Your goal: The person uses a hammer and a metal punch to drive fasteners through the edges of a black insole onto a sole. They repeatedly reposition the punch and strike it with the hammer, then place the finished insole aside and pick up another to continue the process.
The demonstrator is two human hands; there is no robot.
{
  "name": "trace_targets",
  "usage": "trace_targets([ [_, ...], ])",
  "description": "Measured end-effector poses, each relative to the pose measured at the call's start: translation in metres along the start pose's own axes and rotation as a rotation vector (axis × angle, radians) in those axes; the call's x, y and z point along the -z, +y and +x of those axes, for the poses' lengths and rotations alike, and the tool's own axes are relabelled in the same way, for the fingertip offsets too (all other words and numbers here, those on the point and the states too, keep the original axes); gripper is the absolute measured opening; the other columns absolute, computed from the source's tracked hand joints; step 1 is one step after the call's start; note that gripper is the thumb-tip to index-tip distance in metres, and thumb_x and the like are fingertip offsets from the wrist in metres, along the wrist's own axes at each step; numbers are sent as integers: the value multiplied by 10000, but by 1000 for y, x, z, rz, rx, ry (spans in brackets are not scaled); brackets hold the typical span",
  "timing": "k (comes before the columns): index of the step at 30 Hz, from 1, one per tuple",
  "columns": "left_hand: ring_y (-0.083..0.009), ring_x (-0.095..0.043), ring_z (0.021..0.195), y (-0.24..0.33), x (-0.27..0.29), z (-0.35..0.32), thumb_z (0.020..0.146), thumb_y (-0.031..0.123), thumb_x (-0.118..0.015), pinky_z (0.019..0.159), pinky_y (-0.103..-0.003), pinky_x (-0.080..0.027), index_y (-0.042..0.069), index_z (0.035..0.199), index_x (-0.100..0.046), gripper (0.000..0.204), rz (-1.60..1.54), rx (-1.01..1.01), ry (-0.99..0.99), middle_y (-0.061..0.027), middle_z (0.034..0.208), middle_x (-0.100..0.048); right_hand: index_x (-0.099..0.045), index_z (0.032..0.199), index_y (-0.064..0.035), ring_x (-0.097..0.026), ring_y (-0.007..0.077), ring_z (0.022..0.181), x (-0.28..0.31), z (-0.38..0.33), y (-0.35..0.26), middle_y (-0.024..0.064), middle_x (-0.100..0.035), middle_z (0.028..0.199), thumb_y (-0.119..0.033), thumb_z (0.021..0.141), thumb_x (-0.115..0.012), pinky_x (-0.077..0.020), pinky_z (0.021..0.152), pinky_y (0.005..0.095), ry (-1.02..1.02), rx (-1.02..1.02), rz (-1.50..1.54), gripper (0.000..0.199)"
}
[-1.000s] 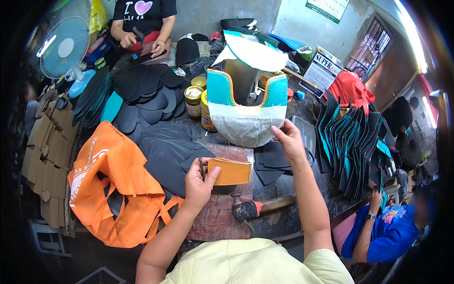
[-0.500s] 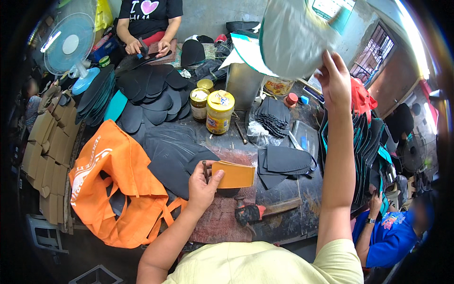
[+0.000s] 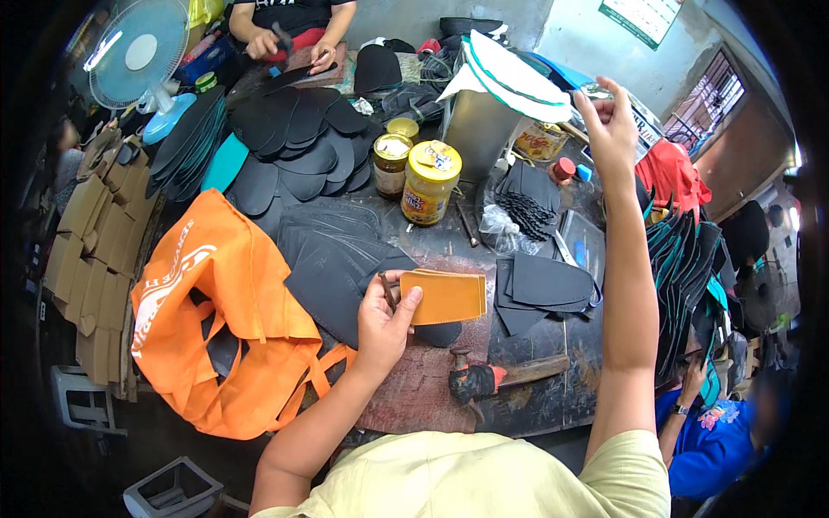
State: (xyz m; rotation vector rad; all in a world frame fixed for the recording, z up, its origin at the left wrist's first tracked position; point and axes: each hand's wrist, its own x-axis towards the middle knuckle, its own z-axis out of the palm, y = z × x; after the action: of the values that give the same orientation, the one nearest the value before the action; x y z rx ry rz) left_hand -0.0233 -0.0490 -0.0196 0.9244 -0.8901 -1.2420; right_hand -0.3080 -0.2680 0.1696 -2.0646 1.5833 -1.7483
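My left hand (image 3: 384,326) grips a few stacked tan leather pieces (image 3: 445,299) with stitched-looking edges, and a thin dark metal rod (image 3: 388,292) pokes up between its fingers. It hovers over a worn reddish mat (image 3: 423,380). Raised at the upper right, my right hand (image 3: 610,125) holds nothing, its fingers apart. Just left of it, a white sheet with green edging (image 3: 509,82) lies over the top of a tall metal can (image 3: 479,134). A hammer (image 3: 518,373) with a wooden handle rests on the bench below, its head black and red.
Black insole-shaped pieces (image 3: 328,259) spread behind my left hand, with an orange cloth bag (image 3: 220,319) beside them. Yellow-lidded jars (image 3: 430,183), cut black pieces (image 3: 548,285) and scissors (image 3: 566,249) stand or lie on the bench. Another person works across it; one in blue (image 3: 708,440) sits right.
My right hand has let go of the white sheet, which now lies on the metal can instead of being held up. My left hand still holds the leather pieces. The view has shifted slightly.
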Motion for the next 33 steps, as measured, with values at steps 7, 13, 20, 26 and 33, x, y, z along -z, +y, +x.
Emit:
trace_targets([
  [7, -43, -632, 900, 27, -13, 3, 1056, 157, -665, 733, -181, -497, 31, 1264, -547, 271, 42, -104, -64, -28, 1094, -692, -504, 1530, -112, -753, 247, 953, 17, -131, -114, 184, -732, 1169, -259, 872, -828, -597, 802, 370, -1237, -9, 197, 748],
  [13, 3, -516, 677, 58, -3, -1, 1099, 152, -571, 604, -160, -429, 39, 1223, -596, 169, 66, -180, -36, -34, 1034, -699, -653, 1354, -35, -727, 161, 873, 9, -84, -110, 89, -747, 988, -146, 905, -770, -581, 806, 319, -804, 408, 221, 476],
  [20, -15, -475, 567, 62, 28, 15, 1138, 243, -483, 542, -183, -425, 61, 1126, -613, 224, 148, -211, 28, -32, 884, -663, -588, 1417, -12, -729, 230, 825, -66, 65, -39, 205, -755, 1063, -283, 988, -703, -588, 735, 352, -161, 10, 157, 520],
  [26, -25, -510, 589, 62, 35, 11, 1141, 237, -474, 575, -180, -451, 58, 1104, -625, 237, 181, -205, 43, -35, 877, -666, -682, 1358, -69, -658, 431, 1214, -94, 76, 20, 291, -700, 1259, -403, 998, -612, -497, 1078, 480, -415, 152, -356, 496],
  [33, -24, -520, 590, 59, 43, 15, 1138, 224, -479, 573, -177, -451, 57, 1103, -626, 225, 138, -197, 51, -36, 872, -670, -488, 1543, -19, -605, 418, 1311, -43, 53, 62, 342, -563, 1448, -675, 908, -662, -483, 1091, 471, -101, -270, -236, 929],
])
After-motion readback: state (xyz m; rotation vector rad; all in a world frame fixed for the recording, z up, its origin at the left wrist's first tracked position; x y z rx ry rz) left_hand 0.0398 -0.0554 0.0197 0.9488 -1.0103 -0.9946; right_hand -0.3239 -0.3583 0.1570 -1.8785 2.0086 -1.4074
